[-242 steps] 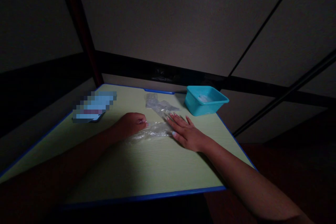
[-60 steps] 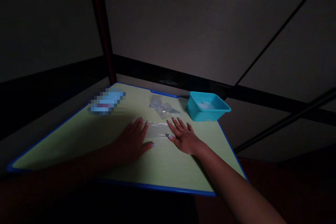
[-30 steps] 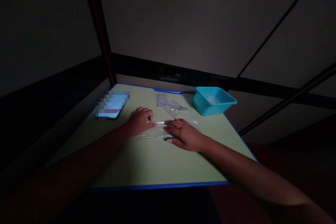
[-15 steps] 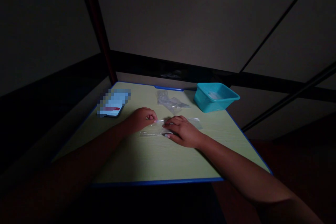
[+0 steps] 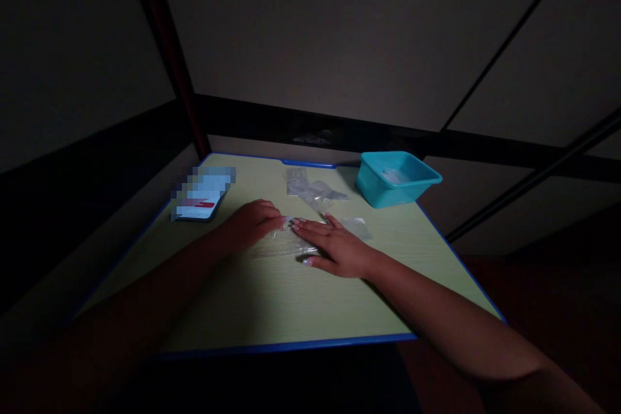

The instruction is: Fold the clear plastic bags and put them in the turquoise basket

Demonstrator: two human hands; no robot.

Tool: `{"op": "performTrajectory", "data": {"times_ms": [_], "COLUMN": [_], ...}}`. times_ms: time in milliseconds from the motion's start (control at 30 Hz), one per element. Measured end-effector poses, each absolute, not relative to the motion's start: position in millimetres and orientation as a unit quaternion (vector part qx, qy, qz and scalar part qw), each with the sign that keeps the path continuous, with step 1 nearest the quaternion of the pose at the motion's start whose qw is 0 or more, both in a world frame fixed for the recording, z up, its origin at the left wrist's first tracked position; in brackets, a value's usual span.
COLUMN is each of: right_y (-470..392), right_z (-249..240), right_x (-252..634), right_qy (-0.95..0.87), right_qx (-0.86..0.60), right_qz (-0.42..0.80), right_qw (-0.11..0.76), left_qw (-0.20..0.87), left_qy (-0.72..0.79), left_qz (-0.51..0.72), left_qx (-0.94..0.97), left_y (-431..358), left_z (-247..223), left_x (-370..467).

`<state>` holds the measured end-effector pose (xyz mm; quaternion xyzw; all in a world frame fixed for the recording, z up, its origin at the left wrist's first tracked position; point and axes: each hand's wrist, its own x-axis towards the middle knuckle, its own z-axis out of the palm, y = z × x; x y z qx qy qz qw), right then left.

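Note:
A clear plastic bag [image 5: 281,246] lies flat on the pale green table [image 5: 310,310]. My right hand [image 5: 337,247] rests on it palm down, with the fingers stretched out and the thumb apart. At the bag's left end, my left hand [image 5: 259,218] is closed, its thumb and fingers pinching the upper edge of the plastic. Part of the bag is hidden under my right hand, and its far end shows beyond the knuckles. Just behind it lie crumpled clear plastic bags [image 5: 315,193].
A turquoise plastic basket [image 5: 388,191] with something whitish inside stands at the back right. On the left of the table lies a phone [image 5: 201,197], its lit screen blurred. Blue edging [image 5: 291,344] runs round the tabletop, and a wall rises behind.
My right hand's fingers have straightened and spread over the bag, reaching further left. My left hand's fingers have come down closer to them on the bag's edge.

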<state>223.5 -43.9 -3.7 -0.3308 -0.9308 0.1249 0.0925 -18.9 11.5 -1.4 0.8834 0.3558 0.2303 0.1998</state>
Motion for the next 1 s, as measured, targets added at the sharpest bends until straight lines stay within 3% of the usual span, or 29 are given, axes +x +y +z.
{"op": "performTrajectory", "data": {"times_ms": [433,700,1000], "right_y": [-38.4,-41.0,-41.7], "right_z": [-5.3,-2.0,-1.7], "right_x": [224.1,224.3,222.9], "right_qy": [-0.928,-0.924,-0.926], "right_qx": [-0.338,-0.346,-0.348], "right_qz": [0.132,0.155,0.142], "right_qw": [0.084,0.054,0.03], "left_qw": [0.167,0.084,0.092], "left_qy": [0.393,0.422,0.412], "left_qz": [0.247,0.217,0.16], "left_qx": [0.87,0.876,0.892], "left_y": [12.8,10.8,18.2], "left_z": [-8.6,6.3,-12.0], "left_x": [-18.2,-24.2,-33.8]}}
